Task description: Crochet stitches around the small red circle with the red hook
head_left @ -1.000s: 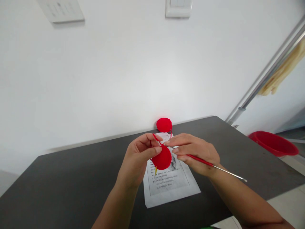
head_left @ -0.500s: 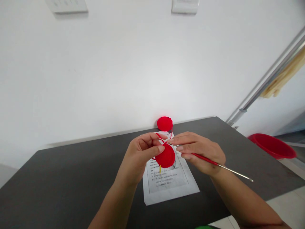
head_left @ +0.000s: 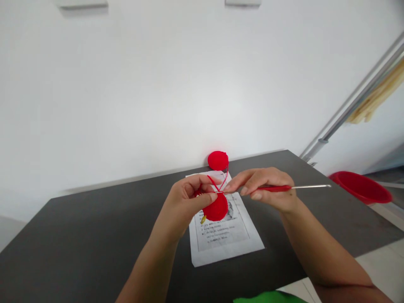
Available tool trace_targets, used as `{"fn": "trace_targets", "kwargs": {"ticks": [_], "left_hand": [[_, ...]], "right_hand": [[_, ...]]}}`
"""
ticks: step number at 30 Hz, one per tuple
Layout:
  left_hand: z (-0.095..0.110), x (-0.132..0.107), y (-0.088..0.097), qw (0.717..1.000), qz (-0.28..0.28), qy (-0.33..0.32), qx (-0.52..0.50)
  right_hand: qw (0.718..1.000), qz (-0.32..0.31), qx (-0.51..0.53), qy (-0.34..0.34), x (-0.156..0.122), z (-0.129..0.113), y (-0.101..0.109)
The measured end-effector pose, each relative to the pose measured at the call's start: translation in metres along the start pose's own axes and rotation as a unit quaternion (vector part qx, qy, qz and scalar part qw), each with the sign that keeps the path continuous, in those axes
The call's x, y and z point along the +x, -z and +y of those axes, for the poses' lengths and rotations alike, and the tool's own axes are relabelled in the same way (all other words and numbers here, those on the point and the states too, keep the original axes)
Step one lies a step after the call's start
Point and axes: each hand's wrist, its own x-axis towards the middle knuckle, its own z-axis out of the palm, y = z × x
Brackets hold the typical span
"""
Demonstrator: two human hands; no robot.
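Between thumb and fingers, my left hand (head_left: 187, 200) pinches a round red crochet piece (head_left: 217, 209). Red yarn (head_left: 213, 182) loops over its index finger. A small yellow stitch marker (head_left: 203, 219) hangs from the piece's lower left edge. My right hand (head_left: 268, 187) is closed around a crochet hook (head_left: 274, 189) with a red grip and metal ends. The hook lies nearly level, its working tip at the top edge of the piece beside my left thumb. From there a strand runs up to the red yarn ball (head_left: 217, 160) against the wall.
Beneath my hands a printed sheet (head_left: 227, 250) lies on the dark table (head_left: 94, 235). A red basin (head_left: 360, 187) stands beyond the table's right side. Along the right wall runs a metal pole (head_left: 341, 120), near a yellowish cloth (head_left: 374, 101). Green fabric (head_left: 268, 297) shows at the bottom edge.
The hook has swung from slanting down to the right to nearly level, as my right hand turned. The crochet piece and its marker have shifted slightly left. The view has tipped down a little.
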Motion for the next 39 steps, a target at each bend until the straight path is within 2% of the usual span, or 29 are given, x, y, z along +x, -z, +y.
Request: {"fn": "trace_targets", "kwargs": {"ticks": [6, 11, 19, 23, 27, 30, 34, 37, 39], "left_hand": [[-0.002, 0.000, -0.002, 0.999, 0.020, -0.007, 0.043], [-0.005, 0.000, -0.001, 0.994, 0.030, -0.045, 0.097], [-0.004, -0.006, -0.004, 0.980, 0.076, -0.081, 0.168], [-0.007, -0.009, -0.009, 0.957, 0.106, -0.129, 0.236], [-0.009, -0.013, -0.016, 0.943, 0.113, -0.178, 0.259], [-0.007, -0.013, -0.017, 0.951, 0.133, -0.158, 0.230], [-0.005, -0.007, -0.016, 0.966, 0.154, -0.129, 0.164], [-0.008, 0.001, -0.016, 0.990, 0.108, -0.084, 0.029], [-0.012, 0.006, -0.018, 0.994, 0.071, -0.049, -0.066]], "right_hand": [[0.999, -0.038, -0.033, -0.008, -0.001, -0.005, 0.007], [0.995, -0.038, -0.095, -0.013, -0.002, -0.010, 0.006], [0.967, -0.070, -0.244, -0.018, 0.000, -0.021, 0.001], [0.959, -0.088, -0.270, 0.017, 0.003, -0.020, -0.006], [0.951, -0.064, -0.290, 0.086, 0.003, -0.007, -0.014], [0.941, -0.029, -0.318, 0.110, -0.001, 0.002, -0.015], [0.928, -0.005, -0.358, 0.105, -0.002, 0.005, -0.012], [0.932, 0.018, -0.345, 0.105, 0.000, 0.007, -0.011], [0.934, 0.036, -0.337, 0.117, 0.002, 0.009, -0.014]]}}
